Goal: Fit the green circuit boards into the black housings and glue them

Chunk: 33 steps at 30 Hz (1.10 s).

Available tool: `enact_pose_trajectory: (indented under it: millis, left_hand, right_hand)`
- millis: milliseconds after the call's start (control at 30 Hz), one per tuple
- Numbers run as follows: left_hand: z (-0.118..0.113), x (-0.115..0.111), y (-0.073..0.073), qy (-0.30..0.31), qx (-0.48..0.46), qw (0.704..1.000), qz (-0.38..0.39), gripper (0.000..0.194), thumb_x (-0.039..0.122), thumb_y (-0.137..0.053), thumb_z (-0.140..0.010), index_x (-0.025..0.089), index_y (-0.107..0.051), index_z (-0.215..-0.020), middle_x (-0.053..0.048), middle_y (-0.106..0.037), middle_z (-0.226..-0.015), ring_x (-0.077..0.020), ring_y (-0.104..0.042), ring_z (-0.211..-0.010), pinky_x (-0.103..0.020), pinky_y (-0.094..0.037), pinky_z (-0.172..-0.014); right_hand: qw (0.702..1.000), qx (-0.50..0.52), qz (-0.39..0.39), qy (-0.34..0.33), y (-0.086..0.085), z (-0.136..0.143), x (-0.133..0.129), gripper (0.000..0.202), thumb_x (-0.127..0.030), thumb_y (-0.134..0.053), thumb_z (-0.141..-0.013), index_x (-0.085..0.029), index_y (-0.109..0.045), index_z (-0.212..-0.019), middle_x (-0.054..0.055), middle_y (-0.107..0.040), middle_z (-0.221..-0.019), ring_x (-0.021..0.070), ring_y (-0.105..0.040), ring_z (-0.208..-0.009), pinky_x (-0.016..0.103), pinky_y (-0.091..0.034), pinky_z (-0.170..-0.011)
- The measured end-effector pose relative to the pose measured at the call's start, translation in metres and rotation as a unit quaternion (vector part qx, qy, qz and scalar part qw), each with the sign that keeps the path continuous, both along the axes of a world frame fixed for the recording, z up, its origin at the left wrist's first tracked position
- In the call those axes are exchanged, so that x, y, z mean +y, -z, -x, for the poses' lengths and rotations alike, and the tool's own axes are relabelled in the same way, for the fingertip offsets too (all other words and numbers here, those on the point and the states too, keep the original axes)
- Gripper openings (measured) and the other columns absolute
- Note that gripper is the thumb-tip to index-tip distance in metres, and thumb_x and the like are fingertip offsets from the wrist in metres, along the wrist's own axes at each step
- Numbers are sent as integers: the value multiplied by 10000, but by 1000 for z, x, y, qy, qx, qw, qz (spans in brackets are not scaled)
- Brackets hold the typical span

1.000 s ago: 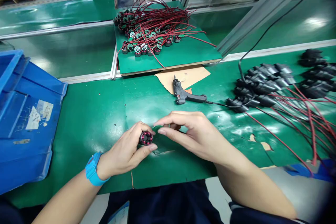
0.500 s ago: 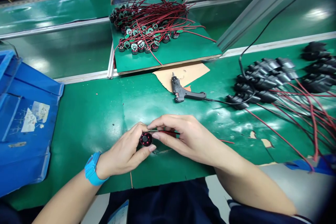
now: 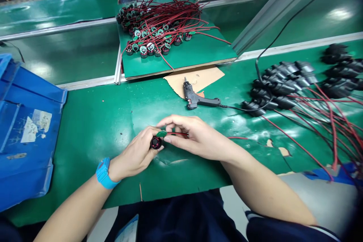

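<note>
The motor stator [image 3: 155, 142], a short black cylinder with red windings, sits in the left hand [image 3: 138, 145], its round open end turned up toward the wearer. The left fingers curl behind it with the thumb below, clamped around its side. A small green circuit board [image 3: 161, 134] lies just past the stator's far right rim, tilted rather than flat across the open end; whether its edge touches the rim I cannot tell.

The right hand [image 3: 195, 136] is nearer the board and comes in from the right. Its fingers look closed on the board, thumb at the near edge and index finger reaching over the far side; whether they also pinch the wires is hidden. From the board, 2 wires [image 3: 178, 133], 1 red and 1 black, run right between the thumb and fingers, so the wires' long axis lies crosswise to the stator's.

Compared with 0.5 s ago, the board shows its green face instead of a thin edge, the stator is a little farther from the wearer, and the left thumb is tucked closer under it. The glue gun [image 3: 195, 98] lies untouched beyond both hands, as it does in the earlier frame.
</note>
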<state>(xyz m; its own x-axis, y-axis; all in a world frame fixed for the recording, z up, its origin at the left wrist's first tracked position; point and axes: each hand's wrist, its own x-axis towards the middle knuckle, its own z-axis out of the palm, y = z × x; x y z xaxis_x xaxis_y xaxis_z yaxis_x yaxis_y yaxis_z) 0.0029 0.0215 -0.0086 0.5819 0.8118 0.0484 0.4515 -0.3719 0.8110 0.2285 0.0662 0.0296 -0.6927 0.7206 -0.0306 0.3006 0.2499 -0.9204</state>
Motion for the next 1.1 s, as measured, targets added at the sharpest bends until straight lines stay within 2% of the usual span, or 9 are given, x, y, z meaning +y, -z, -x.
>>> enact_pose_trajectory:
  millis: [133, 400, 600, 667, 733, 800, 900, 967, 1100]
  left_hand:
    - [4, -6, -5, 15, 8, 1000, -26, 229, 179, -468, -1001, 191, -450, -1229, -128, -611, -1166, -243, -617, -1062, -408, -544, -919]
    - [-3, -14, -5, 34, 70, 995, -56, 241, 94, -441, -868, 212, -439, -1078, -91, -635, -1007, -243, -648, -911, -382, -561, -770]
    - [-3, -12, -10, -130, 23, 982, -134, 279, 317, -639, -938, 240, -446, -1125, 53, -610, -772, -115, -602, -576, -216, -456, -545]
    - [-1, -12, -10, -166, 31, 970, -174, 318, 393, -671, -939, 232, -472, -1126, 66, -595, -722, -100, -577, -531, -205, -427, -518]
    - [1, -12, -10, -178, 47, 963, -194, 279, 405, -669, -945, 222, -510, -1084, 59, -605, -709, -93, -561, -520, -206, -415, -518]
    - [4, -12, -13, -188, 53, 962, -189, 221, 385, -664, -949, 215, -541, -1021, 58, -607, -689, -83, -527, -503, -207, -397, -510]
    - [7, -12, -18, -205, 33, 971, -122, 176, 356, -670, -940, 210, -571, -928, 67, -584, -634, -76, -472, -486, -207, -375, -495]
    - [10, -12, -21, -217, 14, 975, -57, 185, 366, -679, -932, 206, -594, -891, 55, -606, -648, -83, -494, -516, -209, -385, -505]
    - [15, -13, -24, -237, -47, 969, 46, 255, 438, -694, -915, 196, -618, -890, 33, -634, -668, -101, -548, -547, -219, -416, -516]
  right_hand:
    - [999, 34, 39, 13, 1, 8, -5, 309, -240, -729, -883, -239, -617, -1171, -62, -527, -789, 80, -431, -588, 210, -354, -516]
    - [997, -31, -59, 27, 2, 19, -18, 395, -98, -715, -763, -234, -561, -1101, -49, -554, -853, 103, -509, -703, 222, -388, -598]
    - [994, 56, 84, 30, -1, 15, -12, 335, -383, -721, -902, -226, -594, -1170, -8, -653, -901, 132, -633, -758, 252, -507, -642]
    - [993, 64, 88, 43, -3, 9, -6, 292, -405, -676, -934, -209, -618, -1143, 13, -685, -903, 153, -674, -798, 271, -541, -672]
    - [996, 35, 17, 83, -4, -3, 3, 247, -400, -629, -961, -211, -649, -1118, 33, -719, -930, 174, -699, -833, 306, -564, -730]
    - [977, -57, -125, 166, -2, -22, 17, 205, -334, -594, -967, -214, -668, -1116, 67, -739, -1028, 219, -706, -945, 367, -564, -854]
    - [883, -280, -286, 245, 5, -56, 40, 342, -190, -552, -904, -177, -634, -1236, 154, -692, -1218, 341, -636, -1143, 504, -503, -983]
    - [853, -366, -292, 230, 14, -72, 52, 488, -148, -572, -830, -153, -589, -1317, 193, -667, -1236, 394, -622, -1128, 552, -507, -940]
    - [861, -381, -274, 195, 30, -76, 62, 563, -113, -590, -761, -161, -587, -1322, 183, -686, -1122, 361, -662, -986, 489, -547, -820]
